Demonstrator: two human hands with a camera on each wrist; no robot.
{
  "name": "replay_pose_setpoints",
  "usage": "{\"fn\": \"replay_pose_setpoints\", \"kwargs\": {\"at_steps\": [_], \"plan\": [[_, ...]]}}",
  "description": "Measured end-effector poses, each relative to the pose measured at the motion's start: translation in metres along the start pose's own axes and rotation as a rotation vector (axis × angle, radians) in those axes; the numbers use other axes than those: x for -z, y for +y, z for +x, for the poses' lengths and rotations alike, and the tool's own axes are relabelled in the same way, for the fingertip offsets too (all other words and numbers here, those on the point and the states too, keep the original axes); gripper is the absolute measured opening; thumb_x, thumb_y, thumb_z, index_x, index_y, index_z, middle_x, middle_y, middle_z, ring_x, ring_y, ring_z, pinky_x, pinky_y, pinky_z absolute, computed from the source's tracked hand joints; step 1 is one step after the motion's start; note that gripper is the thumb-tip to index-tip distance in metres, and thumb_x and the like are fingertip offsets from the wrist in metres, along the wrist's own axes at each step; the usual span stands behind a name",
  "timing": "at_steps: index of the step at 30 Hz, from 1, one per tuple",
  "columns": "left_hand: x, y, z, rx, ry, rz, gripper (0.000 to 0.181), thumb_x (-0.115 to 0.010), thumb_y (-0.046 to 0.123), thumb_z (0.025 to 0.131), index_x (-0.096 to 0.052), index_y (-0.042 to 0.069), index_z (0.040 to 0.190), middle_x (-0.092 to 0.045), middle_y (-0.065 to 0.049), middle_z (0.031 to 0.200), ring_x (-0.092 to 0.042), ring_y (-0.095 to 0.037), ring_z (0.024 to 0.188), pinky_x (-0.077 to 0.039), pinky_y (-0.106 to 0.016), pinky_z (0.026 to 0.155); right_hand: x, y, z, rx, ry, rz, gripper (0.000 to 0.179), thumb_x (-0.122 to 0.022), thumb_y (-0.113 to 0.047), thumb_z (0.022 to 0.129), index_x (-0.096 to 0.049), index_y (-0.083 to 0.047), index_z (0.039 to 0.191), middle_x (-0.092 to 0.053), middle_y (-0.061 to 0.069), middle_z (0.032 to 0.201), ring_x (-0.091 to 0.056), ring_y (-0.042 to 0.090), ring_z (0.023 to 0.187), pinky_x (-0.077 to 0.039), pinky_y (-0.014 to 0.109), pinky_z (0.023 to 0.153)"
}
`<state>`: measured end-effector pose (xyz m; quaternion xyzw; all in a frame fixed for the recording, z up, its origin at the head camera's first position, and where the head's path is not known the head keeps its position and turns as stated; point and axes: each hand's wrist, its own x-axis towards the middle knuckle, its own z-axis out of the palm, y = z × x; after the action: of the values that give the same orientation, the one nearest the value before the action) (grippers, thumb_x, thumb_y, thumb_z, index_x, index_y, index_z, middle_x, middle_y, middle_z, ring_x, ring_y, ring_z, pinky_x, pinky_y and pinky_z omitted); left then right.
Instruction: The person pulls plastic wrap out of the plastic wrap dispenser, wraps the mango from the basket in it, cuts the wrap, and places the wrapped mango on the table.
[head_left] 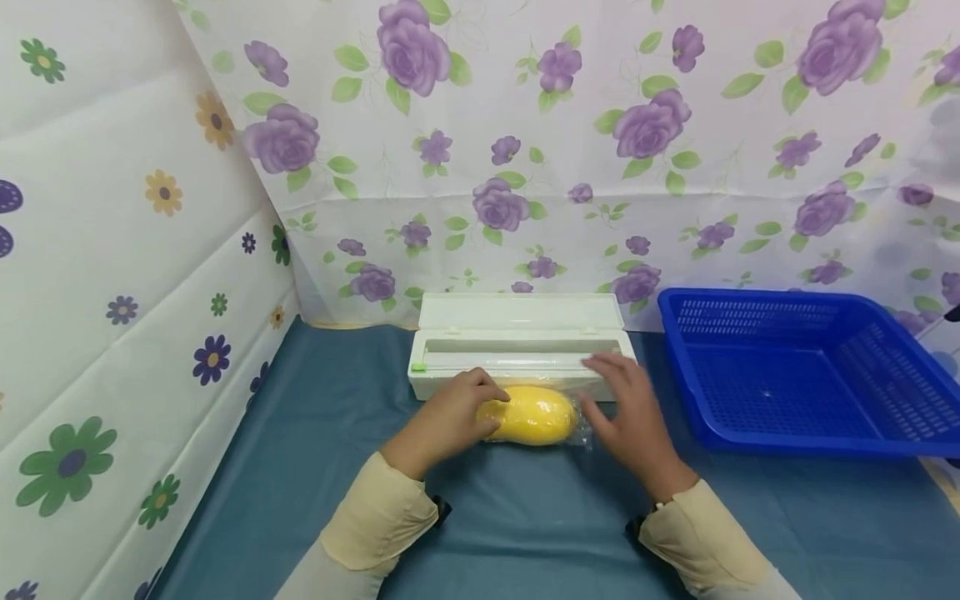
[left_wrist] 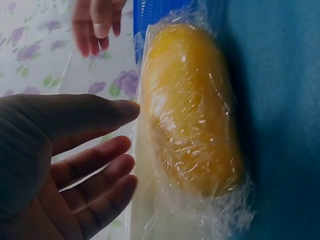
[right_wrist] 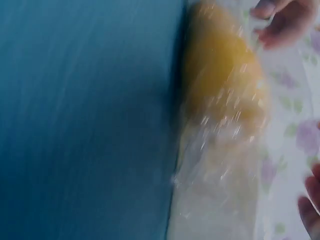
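A smooth, oblong yellow fruit, wrapped in clear cling film, lies before a white cling film dispenser. Crinkled film bunches at the fruit's ends. My left hand is by the fruit's left end; in the left wrist view its thumb and fingers are spread, with a gap to the wrap. Beyond the right end, my right hand has its fingers apart and holds nothing. Only some of its blurred fingers show in the right wrist view. The dispenser's lid stands raised, with a film roll inside.
To the right sits a blue perforated plastic basket. A teal cloth covers the table. Floral sheets hang behind and on the left. A green slider is at the dispenser's left end.
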<state>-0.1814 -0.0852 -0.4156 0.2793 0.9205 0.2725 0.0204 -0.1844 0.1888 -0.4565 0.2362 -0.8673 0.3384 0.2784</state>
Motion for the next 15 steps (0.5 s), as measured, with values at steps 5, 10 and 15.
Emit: {"fn": "replay_pose_setpoints", "kwargs": {"at_steps": [5, 10, 15], "plan": [[-0.006, 0.001, 0.003, -0.063, -0.040, 0.103, 0.036, -0.078, 0.014, 0.088, -0.072, 0.006, 0.123, -0.063, -0.008, 0.116, -0.060, -0.023, 0.107, -0.051, -0.039, 0.097, -0.009, -0.018, -0.004, 0.193, -0.179, -0.072, 0.047, -0.084, -0.019, 0.082, -0.066, -0.008, 0.124, -0.064, 0.010, 0.122, -0.059, 0.029, 0.115, -0.049, 0.052, 0.097], [-0.007, 0.001, 0.002, -0.068, -0.034, 0.116, 0.037, -0.077, 0.015, 0.089, -0.072, 0.006, 0.124, -0.063, -0.008, 0.117, -0.060, -0.024, 0.108, -0.050, -0.039, 0.099, -0.017, -0.023, -0.009, 0.229, -0.325, -0.150, 0.057, -0.088, -0.028, 0.079, -0.064, -0.014, 0.130, -0.060, 0.007, 0.133, -0.055, 0.030, 0.127, -0.044, 0.057, 0.106], [-0.007, 0.002, 0.001, -0.050, -0.061, 0.095, 0.038, -0.076, 0.017, 0.090, -0.070, 0.006, 0.127, -0.063, -0.008, 0.119, -0.060, -0.023, 0.109, -0.051, -0.040, 0.099, -0.021, -0.020, -0.013, 0.221, -0.367, -0.192, 0.062, -0.089, -0.028, 0.078, -0.062, -0.016, 0.133, -0.057, 0.009, 0.139, -0.053, 0.031, 0.131, -0.042, 0.058, 0.109]]}}
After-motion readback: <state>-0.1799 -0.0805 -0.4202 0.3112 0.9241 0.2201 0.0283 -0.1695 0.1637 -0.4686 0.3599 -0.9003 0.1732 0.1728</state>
